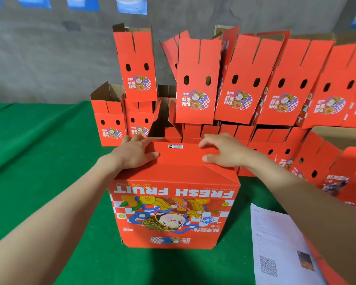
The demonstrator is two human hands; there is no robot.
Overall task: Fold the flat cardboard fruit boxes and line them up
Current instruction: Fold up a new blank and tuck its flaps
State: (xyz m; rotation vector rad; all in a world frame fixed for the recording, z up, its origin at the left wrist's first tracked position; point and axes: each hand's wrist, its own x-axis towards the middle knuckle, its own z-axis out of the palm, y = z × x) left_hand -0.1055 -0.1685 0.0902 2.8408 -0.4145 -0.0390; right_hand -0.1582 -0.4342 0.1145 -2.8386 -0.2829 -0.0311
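Two hands work one box at the middle of the green bench (39,161). Furthest left is bare green cloth, then a few folded boxes (111,118) stand open-topped at the back, set there, I judge, as the start of the line. Next, the left hand (135,154) lies on the upturned fruit box (173,212), fingers spread and fairly straight, pressing a flap down. Its fingertips reach the far edge, and I cannot tell whether they hook over it. The box stands upside down with its print inverted, probably so the base flaps face up for closing. A small barcode label (175,146) sits between the hands. The right hand (222,152) presses the opposite flap with bent fingers held apart and thumb on the fold, gripping nothing. Further right, finished boxes (240,85) lean stacked in two tiers and run out of view. A printed sheet (275,239) with a QR code lies near right, its text too small to read, over red cardboard cut off by the edge.
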